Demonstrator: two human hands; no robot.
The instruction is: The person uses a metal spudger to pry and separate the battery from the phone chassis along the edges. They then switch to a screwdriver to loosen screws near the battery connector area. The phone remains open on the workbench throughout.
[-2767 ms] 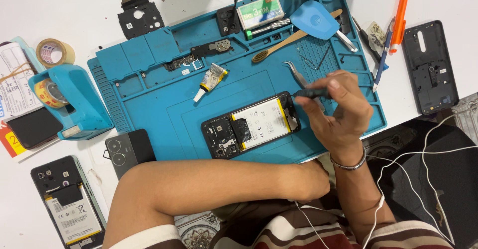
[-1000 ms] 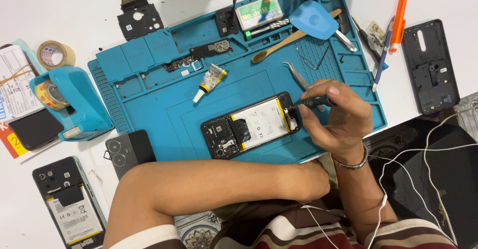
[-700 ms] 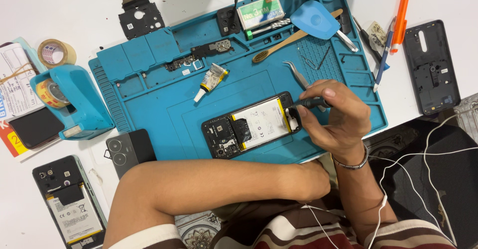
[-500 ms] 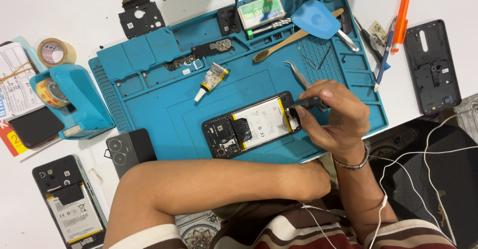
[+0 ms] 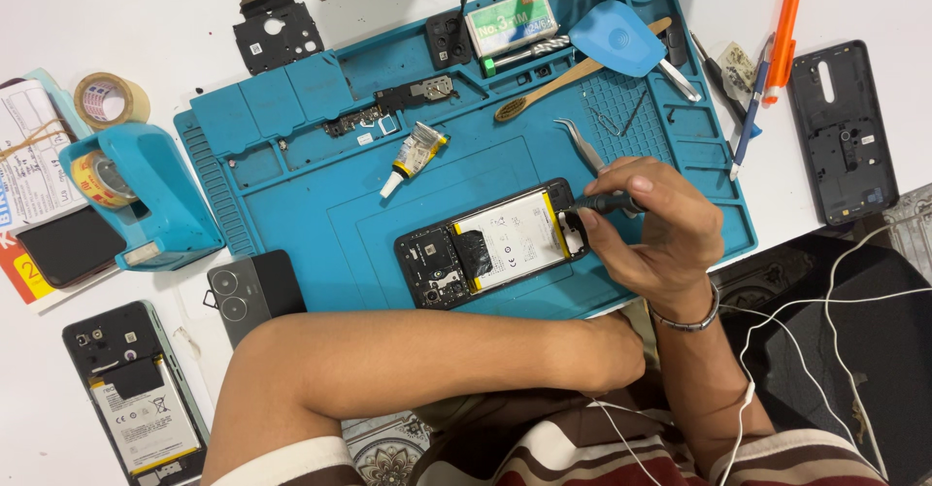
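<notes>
Pinching a dark screwdriver (image 5: 604,202), the right hand (image 5: 649,232) works its tip at the right end of the opened phone (image 5: 495,243) lying on the blue mat (image 5: 291,185). Below the phone, the left hand (image 5: 612,350) is tucked under; its grip can't be told.

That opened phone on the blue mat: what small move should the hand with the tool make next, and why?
Probably keep the tool upright and turn it in place. The right hand pinches its dark handle, and its tip sits at the lower end of the opened phone, beside the battery, seemingly on a screw.
</notes>
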